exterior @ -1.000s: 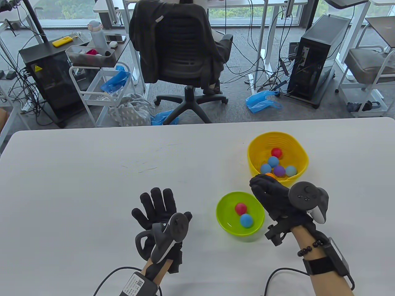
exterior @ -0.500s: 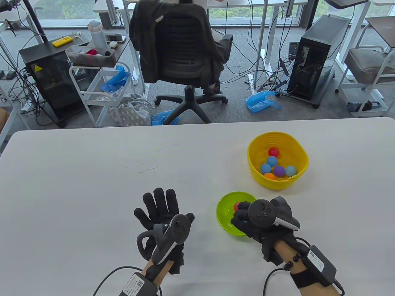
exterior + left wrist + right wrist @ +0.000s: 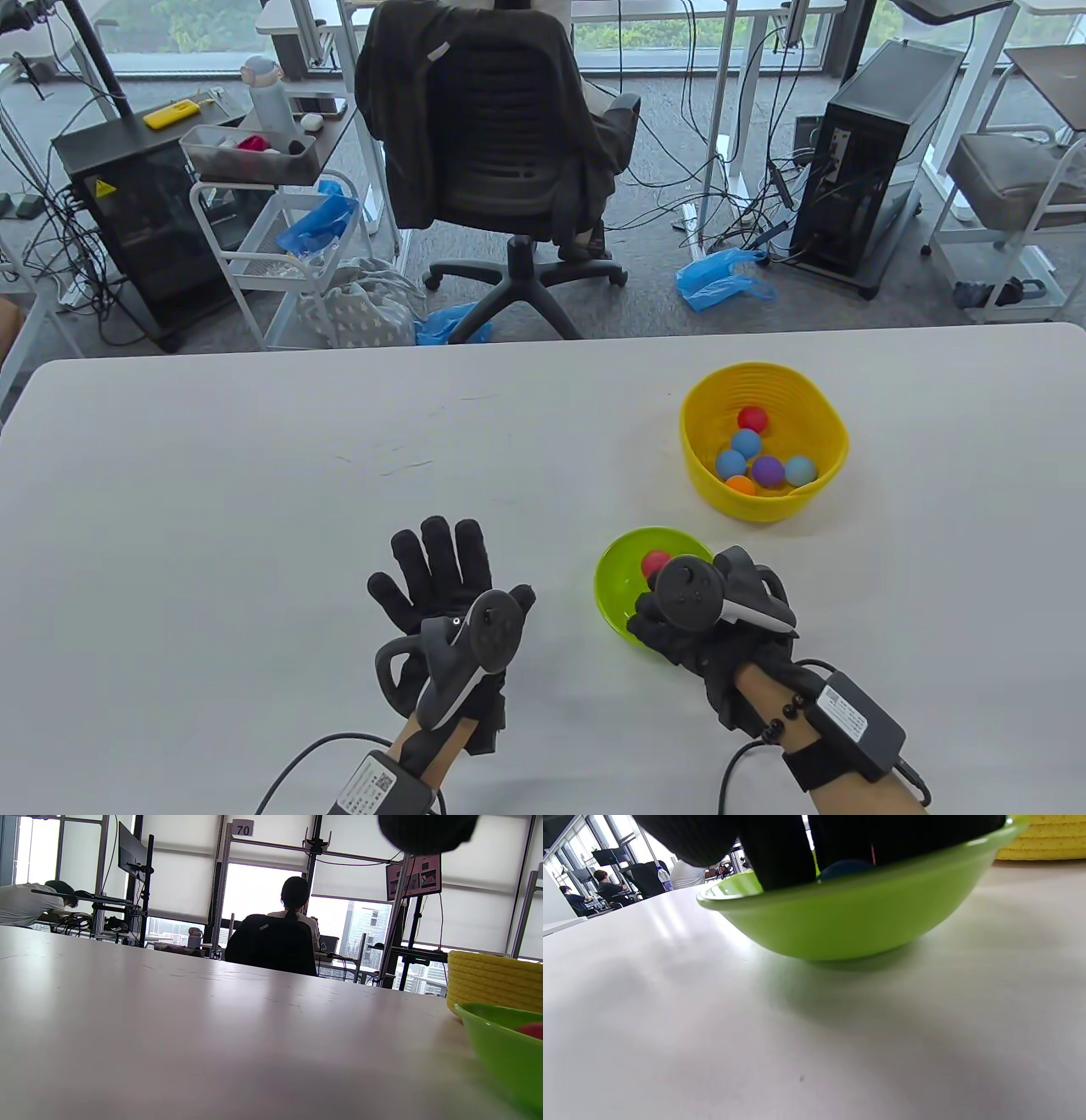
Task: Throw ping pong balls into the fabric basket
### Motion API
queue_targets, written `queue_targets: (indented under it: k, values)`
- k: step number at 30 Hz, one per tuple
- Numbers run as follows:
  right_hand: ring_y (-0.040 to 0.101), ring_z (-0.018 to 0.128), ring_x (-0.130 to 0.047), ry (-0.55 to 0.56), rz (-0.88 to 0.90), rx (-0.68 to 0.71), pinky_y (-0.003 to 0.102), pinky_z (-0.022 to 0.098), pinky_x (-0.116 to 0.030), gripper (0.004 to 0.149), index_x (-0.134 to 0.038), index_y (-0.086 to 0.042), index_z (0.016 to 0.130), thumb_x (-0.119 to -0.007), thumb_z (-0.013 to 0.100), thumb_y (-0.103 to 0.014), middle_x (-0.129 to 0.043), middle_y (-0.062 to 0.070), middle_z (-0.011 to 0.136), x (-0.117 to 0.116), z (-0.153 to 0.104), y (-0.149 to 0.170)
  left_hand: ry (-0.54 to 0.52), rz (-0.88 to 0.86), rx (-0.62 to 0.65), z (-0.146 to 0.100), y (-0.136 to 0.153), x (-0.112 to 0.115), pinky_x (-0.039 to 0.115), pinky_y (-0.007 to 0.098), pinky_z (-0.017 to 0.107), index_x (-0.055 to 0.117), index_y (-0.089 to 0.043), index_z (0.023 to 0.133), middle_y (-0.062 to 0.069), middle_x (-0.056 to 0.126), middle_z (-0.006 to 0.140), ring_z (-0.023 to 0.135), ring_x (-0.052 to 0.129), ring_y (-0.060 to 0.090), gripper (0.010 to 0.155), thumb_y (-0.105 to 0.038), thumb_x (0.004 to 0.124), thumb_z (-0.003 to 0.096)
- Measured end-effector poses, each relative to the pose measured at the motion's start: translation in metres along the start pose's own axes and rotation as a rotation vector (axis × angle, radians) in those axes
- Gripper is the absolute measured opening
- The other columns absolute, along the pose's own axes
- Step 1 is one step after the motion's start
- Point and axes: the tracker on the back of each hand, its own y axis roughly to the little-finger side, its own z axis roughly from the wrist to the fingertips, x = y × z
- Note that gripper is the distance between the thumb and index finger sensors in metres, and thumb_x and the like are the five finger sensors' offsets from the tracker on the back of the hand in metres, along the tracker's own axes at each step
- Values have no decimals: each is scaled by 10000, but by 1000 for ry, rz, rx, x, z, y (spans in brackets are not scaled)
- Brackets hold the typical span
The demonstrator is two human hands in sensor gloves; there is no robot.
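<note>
A white table [image 3: 254,509] carries 2 containers and 2 gloved hands at this moment. The yellow fabric basket [image 3: 827,424] stands on the far right side, and the green bowl [image 3: 615,569] sits just nearer the person, close to it but apart. The left hand [image 3: 437,586] rests flat on the table to the left of the bowl, its fingers [image 3: 437,548] spread and released, gripping nothing. The right hand [image 3: 691,628] reaches into the near-right side of the bowl; the right wrist view shows its fingers [image 3: 780,853] dipping over the rim around a dark blue ball [image 3: 846,868], but whether they have closed on it cannot be told.

The step in hand appears to be the pick-up of another ball from the bowl. The next move likely calls for a firm pinch on the round, light ball, a lift clear of the bowl's rim, then a short forward toss toward the basket, gentle enough that the ball does not bounce out.

By count: 6 balls lie in the basket, namely 1 red ball [image 3: 751,418], 3 blue balls [image 3: 747,443], 1 purple ball [image 3: 767,469] and 1 orange ball [image 3: 741,485]. In the bowl, 1 red ball [image 3: 654,562] shows beside the right hand, and the blue one under the fingers makes 2.
</note>
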Motion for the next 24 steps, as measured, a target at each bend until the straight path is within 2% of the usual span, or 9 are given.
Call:
queue_targets:
  k: [6, 14, 24]
  values:
    - [557, 877, -759, -16, -13, -10, 642, 632, -682, 546, -761, -116, 998, -688, 574, -451, -650, 259, 1098, -8, 5, -3, 1, -7, -4, 0, 1, -1, 50, 790, 685, 222, -162, 1168, 176, 81, 1235, 1097, 23, 502, 913, -581, 707, 517]
    - [527, 838, -812, 12, -6, -24, 618, 607, -723, 530, -768, -111, 990, -699, 572, -428, -677, 261, 1078, -8, 6, -4, 2, -5, -3, 0, 1, -1, 51, 790, 684, 222, -163, 1168, 177, 81, 1235, 1097, 25, 503, 913, -581, 707, 517]
    - [467, 777, -890, 112, 42, -11, 575, 567, -783, 501, -778, -115, 966, -818, 530, -358, -722, 248, 1044, 10, -4, 3, 2, -2, -6, 0, 1, -1, 49, 791, 683, 222, -163, 1168, 177, 80, 1235, 1096, 23, 504, 912, -580, 707, 518]
